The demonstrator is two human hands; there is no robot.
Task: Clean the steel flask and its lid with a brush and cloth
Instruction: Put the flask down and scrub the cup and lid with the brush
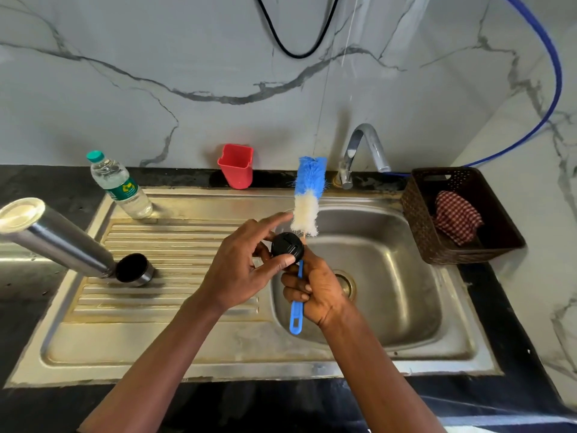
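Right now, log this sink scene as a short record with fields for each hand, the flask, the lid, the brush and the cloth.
left hand: fingers pinch the round black lid above the steel sink basin
right hand: grips the blue handle of the blue-and-white bottle brush, bristles pointing up
steel flask: lies tilted, mouth end on the ribbed steel drainboard, no hand on it
cloth: red checked cloth sits in the brown woven basket, right of the basin

Brush handle [296, 317] partly hidden behind lid [287, 249]; blue hose [559, 76] cut off above.
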